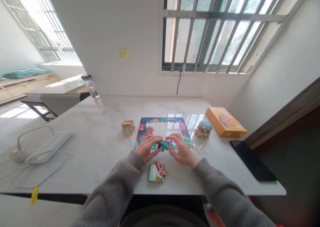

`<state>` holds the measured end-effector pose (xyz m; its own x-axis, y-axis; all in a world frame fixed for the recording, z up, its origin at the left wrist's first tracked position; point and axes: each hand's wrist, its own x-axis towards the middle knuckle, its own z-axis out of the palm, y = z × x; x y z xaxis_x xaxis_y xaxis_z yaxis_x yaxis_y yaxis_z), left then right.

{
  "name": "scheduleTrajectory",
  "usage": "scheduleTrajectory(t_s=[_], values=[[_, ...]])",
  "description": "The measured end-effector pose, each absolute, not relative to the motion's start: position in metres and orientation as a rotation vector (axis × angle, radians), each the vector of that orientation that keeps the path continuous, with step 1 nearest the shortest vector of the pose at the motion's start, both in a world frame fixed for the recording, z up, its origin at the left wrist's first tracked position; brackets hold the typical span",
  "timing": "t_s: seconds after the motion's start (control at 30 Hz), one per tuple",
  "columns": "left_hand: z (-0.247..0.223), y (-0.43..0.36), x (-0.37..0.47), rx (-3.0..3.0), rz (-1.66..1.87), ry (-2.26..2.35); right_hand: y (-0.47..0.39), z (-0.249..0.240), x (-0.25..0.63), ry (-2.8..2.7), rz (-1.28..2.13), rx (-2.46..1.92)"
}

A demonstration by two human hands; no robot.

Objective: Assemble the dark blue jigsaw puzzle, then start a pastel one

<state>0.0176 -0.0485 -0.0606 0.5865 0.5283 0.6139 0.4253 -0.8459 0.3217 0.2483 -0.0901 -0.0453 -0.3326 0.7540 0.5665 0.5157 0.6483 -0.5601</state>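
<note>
Between my left hand (148, 147) and my right hand (182, 150) is a teal jigsaw puzzle piece (163, 145), pinched by the fingers of both. They hold it over the near side of a jigsaw puzzle (142, 123), whose colourful border is joined around a bare white middle. A few reddish pieces fill part of its left inside. My hands hide much of the near border. Nearer to me lies a small stack of puzzle pieces (157, 172), its top piece pale green with red and pink.
Piles of pieces stand left (128, 128) and right (203, 129) of the puzzle. An orange box (225, 123) and a black tablet-like slab (252, 160) lie at the right. A white power strip (51, 147) with cables is at the left, a clear bottle (91, 86) at the back left.
</note>
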Motion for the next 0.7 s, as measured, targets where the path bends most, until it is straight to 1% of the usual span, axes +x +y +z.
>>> scheduleTrajectory(t_s=[0.2, 0.37, 0.53, 0.7], values=[[-0.064, -0.048, 0.021, 2.816, 1.127, 0.788, -0.076, -0.057, 0.245, -1.808, 0.747, -1.054], [-0.065, -0.045, 0.018, 2.741, 1.269, 0.956, -0.074, -0.060, 0.242, -1.802, 0.835, -1.044], [-0.061, -0.049, 0.018, 2.737, 1.180, 0.944, -0.076, -0.059, 0.235, -1.695, 0.947, -1.010], [-0.060, -0.049, 0.019, 2.753, 1.186, 0.900, -0.074, -0.062, 0.231, -1.595, 1.060, -0.983]])
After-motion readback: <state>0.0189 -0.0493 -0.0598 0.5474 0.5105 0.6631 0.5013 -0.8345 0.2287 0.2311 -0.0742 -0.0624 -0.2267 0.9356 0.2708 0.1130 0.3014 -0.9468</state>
